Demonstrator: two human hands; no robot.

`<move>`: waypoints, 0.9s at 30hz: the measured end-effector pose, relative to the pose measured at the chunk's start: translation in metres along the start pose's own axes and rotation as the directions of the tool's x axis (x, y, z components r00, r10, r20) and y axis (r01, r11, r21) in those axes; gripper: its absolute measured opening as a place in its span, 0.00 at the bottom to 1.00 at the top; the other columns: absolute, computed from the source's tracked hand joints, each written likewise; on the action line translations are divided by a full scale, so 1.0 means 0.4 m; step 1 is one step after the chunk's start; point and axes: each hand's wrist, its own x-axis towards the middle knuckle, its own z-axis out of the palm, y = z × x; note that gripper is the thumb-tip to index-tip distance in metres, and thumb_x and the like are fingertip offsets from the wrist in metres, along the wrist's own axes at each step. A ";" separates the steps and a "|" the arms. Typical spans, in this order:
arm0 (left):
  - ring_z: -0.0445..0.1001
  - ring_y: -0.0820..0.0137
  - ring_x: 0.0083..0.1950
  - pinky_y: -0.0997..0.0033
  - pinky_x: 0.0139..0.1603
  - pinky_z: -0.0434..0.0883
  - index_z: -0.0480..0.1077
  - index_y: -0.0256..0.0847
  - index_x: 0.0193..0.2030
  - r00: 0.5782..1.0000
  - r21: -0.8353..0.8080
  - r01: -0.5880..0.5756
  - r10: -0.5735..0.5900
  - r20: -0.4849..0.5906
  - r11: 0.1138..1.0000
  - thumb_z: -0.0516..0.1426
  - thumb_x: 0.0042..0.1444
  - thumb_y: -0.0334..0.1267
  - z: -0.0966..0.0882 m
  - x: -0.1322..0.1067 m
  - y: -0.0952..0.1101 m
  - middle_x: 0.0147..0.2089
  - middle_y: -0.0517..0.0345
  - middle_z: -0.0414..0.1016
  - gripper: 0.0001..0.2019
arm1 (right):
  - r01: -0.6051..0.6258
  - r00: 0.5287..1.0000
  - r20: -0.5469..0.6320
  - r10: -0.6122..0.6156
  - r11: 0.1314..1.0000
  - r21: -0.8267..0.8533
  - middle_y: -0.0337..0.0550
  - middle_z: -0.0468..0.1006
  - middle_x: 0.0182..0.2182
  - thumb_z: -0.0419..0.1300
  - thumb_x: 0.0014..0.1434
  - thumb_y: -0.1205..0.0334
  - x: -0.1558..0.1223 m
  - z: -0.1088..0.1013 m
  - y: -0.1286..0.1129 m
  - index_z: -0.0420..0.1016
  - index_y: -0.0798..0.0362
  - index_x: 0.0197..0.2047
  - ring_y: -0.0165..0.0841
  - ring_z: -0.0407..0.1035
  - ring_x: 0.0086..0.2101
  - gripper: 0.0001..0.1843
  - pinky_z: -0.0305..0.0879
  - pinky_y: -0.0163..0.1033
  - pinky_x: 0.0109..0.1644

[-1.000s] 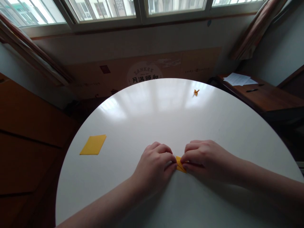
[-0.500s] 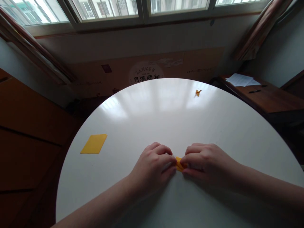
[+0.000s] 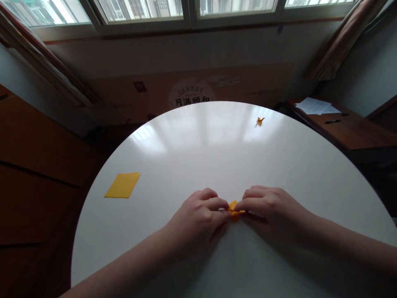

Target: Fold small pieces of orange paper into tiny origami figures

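Observation:
Between my two hands, low in the middle of the head view, is a small folded piece of yellow paper (image 3: 235, 216) on the white table. My left hand (image 3: 203, 215) pinches its left side, fingers closed on the edge. From the other side my right hand (image 3: 266, 207) grips the paper's right part with thumb and fingertips. Much of the paper is covered by fingers, so its exact folded shape is hard to make out.
The round white table (image 3: 198, 153) fills the centre. A stack of square yellow paper (image 3: 123, 185) lies at its left. Near the far edge sits a small folded yellow paper figure (image 3: 260, 121). At the right, a wooden desk (image 3: 366, 130) holds white sheets (image 3: 318, 106).
The paper between my hands has turned and shows a different shape, with points sticking up and down. My left fingers have shifted slightly along its edge, and the view has moved a little.

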 end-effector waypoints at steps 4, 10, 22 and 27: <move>0.73 0.63 0.48 0.62 0.50 0.70 0.76 0.42 0.50 0.998 0.061 -0.019 0.015 0.063 0.998 0.55 0.65 0.33 -0.011 -0.007 0.010 0.45 0.55 0.81 0.11 | 0.019 1.000 0.018 -0.020 1.000 0.003 0.41 0.80 0.33 0.58 0.65 0.64 0.003 0.009 0.002 0.80 0.49 0.37 0.34 0.72 0.35 0.09 0.61 0.36 0.38; 0.73 0.65 0.49 0.65 0.54 0.68 0.75 0.43 0.50 0.992 -0.031 -0.025 0.029 0.123 0.999 0.55 0.66 0.33 -0.030 -0.011 0.003 0.48 0.58 0.81 0.10 | 0.045 0.999 0.012 -0.046 0.999 0.024 0.40 0.78 0.31 0.58 0.66 0.61 0.002 0.014 0.008 0.79 0.49 0.34 0.32 0.71 0.33 0.10 0.60 0.36 0.36; 0.74 0.65 0.49 0.63 0.54 0.68 0.75 0.42 0.46 0.992 -0.012 -0.036 0.037 0.117 0.999 0.54 0.67 0.33 -0.027 -0.014 0.000 0.48 0.60 0.82 0.08 | -0.033 0.999 0.011 0.033 0.999 -0.006 0.40 0.78 0.30 0.59 0.64 0.62 0.016 0.022 0.002 0.77 0.51 0.34 0.33 0.70 0.32 0.07 0.59 0.36 0.35; 0.75 0.65 0.47 0.65 0.52 0.69 0.76 0.41 0.46 0.993 -0.034 -0.058 0.061 0.099 0.998 0.55 0.65 0.31 -0.027 -0.011 -0.002 0.46 0.58 0.82 0.09 | -0.109 0.994 0.009 0.108 0.994 0.032 0.40 0.78 0.30 0.60 0.62 0.64 0.024 0.019 -0.005 0.77 0.52 0.32 0.32 0.70 0.30 0.07 0.60 0.35 0.35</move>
